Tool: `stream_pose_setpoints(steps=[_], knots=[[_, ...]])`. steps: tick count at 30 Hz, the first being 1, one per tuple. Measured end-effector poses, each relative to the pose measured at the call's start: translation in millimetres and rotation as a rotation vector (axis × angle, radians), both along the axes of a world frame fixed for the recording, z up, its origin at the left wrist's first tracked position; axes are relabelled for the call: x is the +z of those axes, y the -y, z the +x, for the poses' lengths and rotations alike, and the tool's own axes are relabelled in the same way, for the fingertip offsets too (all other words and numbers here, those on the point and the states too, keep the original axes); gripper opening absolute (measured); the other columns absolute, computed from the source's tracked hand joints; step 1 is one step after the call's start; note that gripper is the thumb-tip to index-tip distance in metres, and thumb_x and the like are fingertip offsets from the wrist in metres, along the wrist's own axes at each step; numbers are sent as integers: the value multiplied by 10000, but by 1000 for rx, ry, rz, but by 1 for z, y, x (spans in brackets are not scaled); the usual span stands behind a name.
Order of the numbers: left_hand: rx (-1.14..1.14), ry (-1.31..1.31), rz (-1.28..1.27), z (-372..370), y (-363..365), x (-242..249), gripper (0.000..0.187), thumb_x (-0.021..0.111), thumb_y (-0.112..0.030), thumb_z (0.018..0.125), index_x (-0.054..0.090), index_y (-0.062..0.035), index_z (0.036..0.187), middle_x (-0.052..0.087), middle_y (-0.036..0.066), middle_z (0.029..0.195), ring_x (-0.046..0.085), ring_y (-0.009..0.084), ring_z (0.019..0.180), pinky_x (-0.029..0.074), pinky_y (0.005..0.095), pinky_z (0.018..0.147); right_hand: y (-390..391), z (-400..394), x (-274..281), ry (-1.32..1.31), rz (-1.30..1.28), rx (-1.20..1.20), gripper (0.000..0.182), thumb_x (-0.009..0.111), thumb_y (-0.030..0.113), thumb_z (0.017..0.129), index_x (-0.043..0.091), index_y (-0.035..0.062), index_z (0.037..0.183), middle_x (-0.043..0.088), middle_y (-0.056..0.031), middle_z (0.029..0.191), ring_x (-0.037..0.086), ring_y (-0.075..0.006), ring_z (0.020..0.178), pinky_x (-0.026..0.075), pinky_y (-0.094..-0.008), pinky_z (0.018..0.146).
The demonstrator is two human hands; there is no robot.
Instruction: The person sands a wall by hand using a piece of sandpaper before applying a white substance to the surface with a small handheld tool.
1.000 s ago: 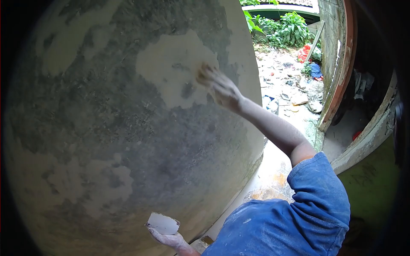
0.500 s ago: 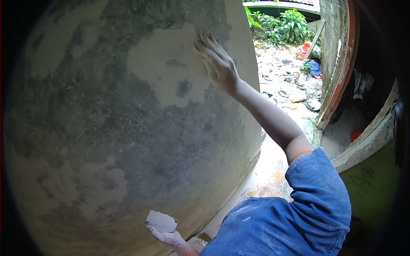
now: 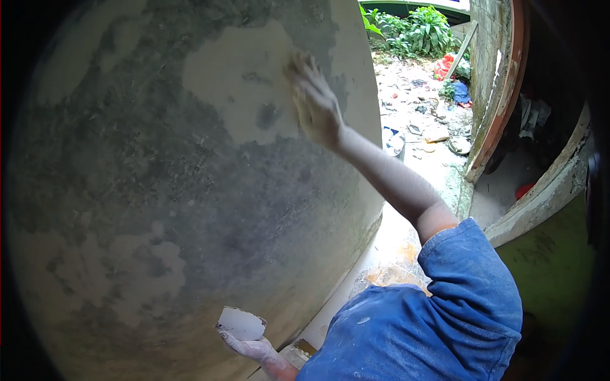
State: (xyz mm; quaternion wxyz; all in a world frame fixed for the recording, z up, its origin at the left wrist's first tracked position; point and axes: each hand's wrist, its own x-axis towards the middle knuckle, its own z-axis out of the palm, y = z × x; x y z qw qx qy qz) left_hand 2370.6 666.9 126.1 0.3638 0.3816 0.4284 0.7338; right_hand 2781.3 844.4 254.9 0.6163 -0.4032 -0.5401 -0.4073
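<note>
Against the grey wall (image 3: pixel 210 190), my right hand (image 3: pixel 314 101) is raised over a pale smooth patch (image 3: pixel 216 70), fingers stretched out and slightly blurred. A yellowish edge shows along its palm side; whether that is a thin object under the hand cannot be made out. Low in the view, my left hand (image 3: pixel 251 347) is palm up, dusted white, with its fingers around a white flat-faced piece (image 3: pixel 242 324) that has a rough, dirty edge. The left hand is near the wall's lower part, in front of my blue shirt (image 3: pixel 406 336).
Past the wall's right edge lies rubble-strewn ground (image 3: pixel 419 114) with green plants (image 3: pixel 429 32), a red bag and blue cloth. A leaning wooden strip (image 3: pixel 462 49) touches a block wall (image 3: pixel 486 82). An orange-brown frame (image 3: pixel 506 101) and a dark opening stand at the right.
My right hand has moved slightly left and down over the pale patch and is more blurred. My left hand still holds the white piece. The whole view has shifted slightly.
</note>
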Motion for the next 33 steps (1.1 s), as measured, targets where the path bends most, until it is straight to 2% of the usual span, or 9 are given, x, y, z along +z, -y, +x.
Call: stream_pose_setpoints(steps=[2, 5, 11, 15, 19, 23, 25, 27, 33], knots=[[51, -3, 8, -5, 3, -5, 510, 474, -494, 947, 556, -22, 1121, 613, 140, 950, 614, 256, 731, 517, 362, 509, 10, -37, -41, 150, -94, 200, 418, 640, -18, 826, 589, 28, 1238, 518, -183, 1375, 466, -370, 1313, 395, -475, 1088], [24, -24, -8, -22, 15, -7, 520, 448, -495, 958, 553, -28, 1161, 609, 133, 987, 611, 248, 784, 520, 356, 556, 6, -28, -45, 296, -135, 142, 376, 618, -14, 849, 594, 9, 1224, 540, -217, 1338, 481, -386, 1296, 402, -458, 1078], [53, -18, -2, -43, 33, -9, 518, 414, -469, 983, 527, -37, 1244, 595, 132, 1097, 598, 251, 945, 527, 368, 728, -14, 8, 11, -61, 120, 113, 316, 604, -21, 871, 621, -5, 1187, 564, -241, 1308, 503, -380, 1279, 407, -430, 1080], [74, 31, -16, -59, 51, -12, 537, 403, -473, 989, 491, -35, 1286, 580, 138, 1147, 586, 258, 1004, 516, 378, 807, 16, -47, -44, 83, -90, 182, 318, 575, -46, 878, 613, -18, 1193, 542, -240, 1338, 484, -386, 1293, 401, -432, 1081], [-4, 29, -23, -74, 77, -20, 544, 399, -476, 991, 475, -36, 1301, 575, 138, 1155, 582, 262, 1025, 508, 383, 840, -1, 5, -2, 88, -61, 178, 338, 556, -55, 886, 602, -21, 1220, 521, -235, 1363, 469, -376, 1306, 392, -439, 1087], [-37, 7, -1, -83, 97, -21, 534, 397, -486, 987, 488, -49, 1280, 578, 126, 1124, 592, 253, 966, 522, 379, 762, -11, 9, 21, -53, 57, 69, 347, 542, -14, 919, 592, 0, 1262, 491, -229, 1398, 450, -345, 1331, 362, -431, 1117], [-137, 8, 2, -79, 102, -22, 530, 393, -491, 986, 493, -55, 1271, 583, 120, 1107, 601, 250, 921, 532, 376, 696, 6, -21, -18, -22, -8, 119, 334, 533, -8, 929, 594, -7, 1257, 497, -227, 1394, 447, -345, 1334, 356, -433, 1120], [147, 73, -58, -60, 103, -23, 518, 378, -497, 985, 512, -60, 1229, 600, 111, 1035, 608, 242, 794, 502, 353, 532, 23, -36, -49, 69, -137, 181, 330, 498, -48, 918, 601, -14, 1230, 522, -242, 1359, 457, -385, 1315, 352, -465, 1113], [228, 114, -95, -62, 120, -43, 505, 374, -496, 981, 531, -59, 1179, 610, 115, 960, 594, 243, 672, 457, 353, 435, -4, 16, 27, -6, 4, 102, 324, 498, -8, 951, 597, -13, 1260, 522, -206, 1380, 434, -363, 1341, 345, -433, 1123]])
